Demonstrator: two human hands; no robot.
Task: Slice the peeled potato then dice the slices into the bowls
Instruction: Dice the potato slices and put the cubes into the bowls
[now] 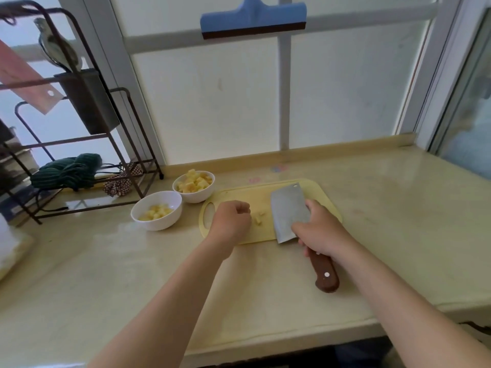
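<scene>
A pale yellow cutting board (pixel 239 193) lies on the counter. A few small potato pieces (pixel 259 218) sit on it between my hands. My right hand (pixel 322 229) grips a cleaver (pixel 288 211) by its brown wooden handle, the blade lying tilted over the board's right half. My left hand (pixel 231 220) hovers over the board's left part with its fingers curled; whether it holds anything is hidden. Two white bowls stand left of the board: the near bowl (pixel 156 211) holds a few potato cubes, the far bowl (pixel 194 185) is heaped with cubes.
A dark metal rack (pixel 79 123) with a container, a green cloth (pixel 67 172) and a patterned cloth stands at the back left. A window with a blue squeegee (pixel 252 18) rises behind the counter. The counter's front edge runs below my forearms.
</scene>
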